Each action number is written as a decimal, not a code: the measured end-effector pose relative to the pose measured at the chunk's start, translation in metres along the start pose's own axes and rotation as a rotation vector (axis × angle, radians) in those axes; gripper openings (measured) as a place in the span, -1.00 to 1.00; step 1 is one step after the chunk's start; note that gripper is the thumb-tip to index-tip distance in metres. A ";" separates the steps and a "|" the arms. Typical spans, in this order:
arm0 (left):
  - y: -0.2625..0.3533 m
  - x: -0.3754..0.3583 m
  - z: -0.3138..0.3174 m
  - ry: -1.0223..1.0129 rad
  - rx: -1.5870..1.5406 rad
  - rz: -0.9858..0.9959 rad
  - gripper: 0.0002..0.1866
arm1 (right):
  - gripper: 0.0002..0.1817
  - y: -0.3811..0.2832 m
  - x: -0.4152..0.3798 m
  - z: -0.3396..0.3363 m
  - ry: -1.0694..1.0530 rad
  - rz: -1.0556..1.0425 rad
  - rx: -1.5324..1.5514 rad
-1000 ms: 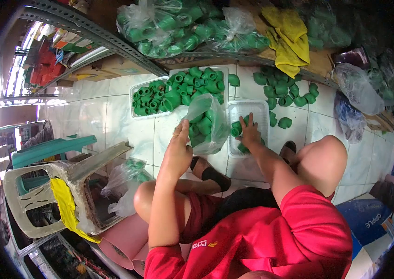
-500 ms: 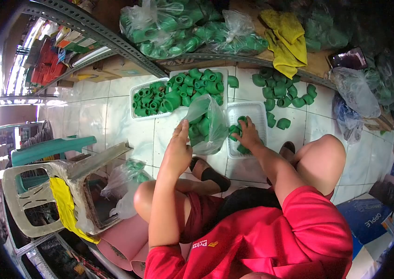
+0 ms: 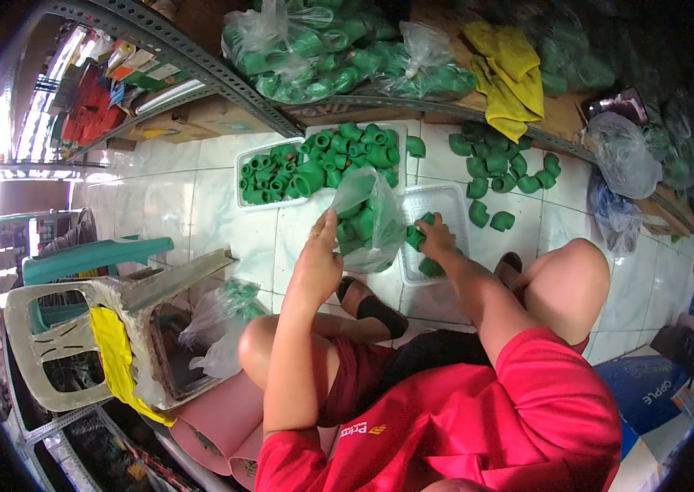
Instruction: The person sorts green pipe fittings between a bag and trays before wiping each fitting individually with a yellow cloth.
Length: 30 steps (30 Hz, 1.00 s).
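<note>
My left hand [image 3: 320,258] is at the left side of a clear plastic bag [image 3: 370,221] of green fittings, its fingers against the bag's edge; the thumb is not clearly seen. Over a white tray [image 3: 455,266], my right hand [image 3: 437,239] has its fingers wrapped on a green fitting [image 3: 416,235]. Another green fitting [image 3: 430,267] lies in that tray, just below the hand. Behind the bag, small green fittings [image 3: 265,179] fill one white tray and larger ones [image 3: 347,148] fill another beside it.
Loose green elbows [image 3: 498,160] lie on the tiles at the right rear. Bagged fittings [image 3: 306,49] and a yellow cloth [image 3: 504,74] rest on the shelf. A worn plastic chair [image 3: 138,328] stands at left, and a blue box [image 3: 642,389] at lower right.
My right hand has shifted slightly down and its fingers have closed in around a fitting. Fewer fittings show in the tray under it. My left hand stays by the bag.
</note>
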State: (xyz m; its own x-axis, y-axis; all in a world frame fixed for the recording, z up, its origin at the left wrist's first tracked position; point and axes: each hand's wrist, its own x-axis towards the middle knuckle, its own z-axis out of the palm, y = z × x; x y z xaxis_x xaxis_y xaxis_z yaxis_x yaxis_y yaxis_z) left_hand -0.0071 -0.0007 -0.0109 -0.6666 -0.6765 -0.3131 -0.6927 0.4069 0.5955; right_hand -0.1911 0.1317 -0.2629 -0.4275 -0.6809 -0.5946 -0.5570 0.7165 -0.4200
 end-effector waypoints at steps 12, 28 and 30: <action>-0.005 0.002 0.002 0.031 -0.031 0.001 -0.27 | -0.65 0.058 0.035 0.027 0.211 -0.240 0.227; 0.002 -0.001 0.003 0.080 0.071 -0.084 -0.34 | -0.65 -0.139 -0.051 -0.115 -0.828 -0.242 1.648; -0.014 0.004 0.005 0.169 0.163 -0.025 -0.34 | -0.67 -0.144 -0.044 -0.092 -0.818 -0.120 1.630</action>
State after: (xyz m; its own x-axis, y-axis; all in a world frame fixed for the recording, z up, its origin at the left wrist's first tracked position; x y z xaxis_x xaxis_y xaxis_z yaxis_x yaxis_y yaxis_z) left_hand -0.0016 -0.0056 -0.0242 -0.6028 -0.7749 -0.1901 -0.7528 0.4734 0.4574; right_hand -0.1577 0.0450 -0.1133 0.2519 -0.8560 -0.4515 0.8289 0.4316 -0.3559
